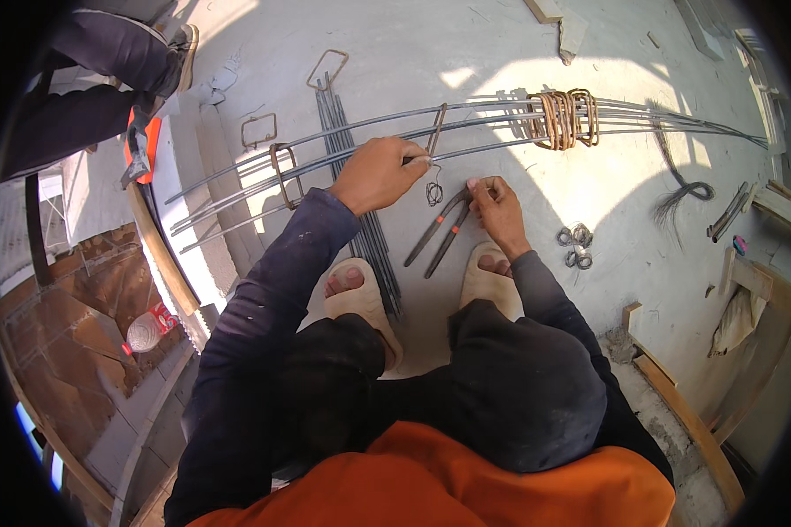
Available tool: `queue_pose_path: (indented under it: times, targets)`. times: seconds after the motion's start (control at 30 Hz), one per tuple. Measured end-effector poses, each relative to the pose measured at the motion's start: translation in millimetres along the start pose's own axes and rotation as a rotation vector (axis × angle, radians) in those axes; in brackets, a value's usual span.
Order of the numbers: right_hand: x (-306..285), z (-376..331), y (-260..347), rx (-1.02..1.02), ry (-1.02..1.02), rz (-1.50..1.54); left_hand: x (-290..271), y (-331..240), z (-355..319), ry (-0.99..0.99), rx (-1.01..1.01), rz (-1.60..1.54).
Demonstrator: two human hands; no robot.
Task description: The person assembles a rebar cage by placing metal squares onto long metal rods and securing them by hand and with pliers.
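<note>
My left hand (382,173) is closed at the nearer long steel bar (492,144), where the lower end of a rusty rectangular stirrup (437,130) meets it. A thin wire shows by its fingertips; exactly what they pinch is partly hidden. Just below is a small dark coil of wire (434,194). To the right, my right hand (498,211) has its fingers closed at the head of a pair of pincers (449,240), hiding the jaws. The pincers' dark handles, banded in orange, spread toward my feet. Another stirrup (283,176) encircles the bars farther left.
Bunched stirrups (564,119) hang on the bars at right. Loose rods (373,241) lie beneath them. Wire rings (576,246) and a wire bundle (681,186) are on the floor. An orange-handled saw (141,147) and another person's leg (114,53) are at left.
</note>
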State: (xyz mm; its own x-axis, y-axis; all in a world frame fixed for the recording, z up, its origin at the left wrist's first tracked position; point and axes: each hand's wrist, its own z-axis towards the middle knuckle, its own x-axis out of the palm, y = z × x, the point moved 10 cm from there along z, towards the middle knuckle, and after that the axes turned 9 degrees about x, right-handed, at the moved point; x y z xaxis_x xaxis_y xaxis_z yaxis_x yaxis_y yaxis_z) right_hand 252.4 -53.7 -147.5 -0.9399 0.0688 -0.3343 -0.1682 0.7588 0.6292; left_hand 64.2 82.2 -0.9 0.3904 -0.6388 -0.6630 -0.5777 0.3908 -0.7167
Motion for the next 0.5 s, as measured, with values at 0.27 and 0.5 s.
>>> queue_pose_path:
  times: [0.27,0.5]
  targets:
    - [7,2,-2,-0.158,-0.169,-0.563,-50,-51,55,-0.017,0.177,0.343]
    - [14,-7,-23,-0.007,-0.005,0.196,-4,-21,80,0.165,0.244,0.377]
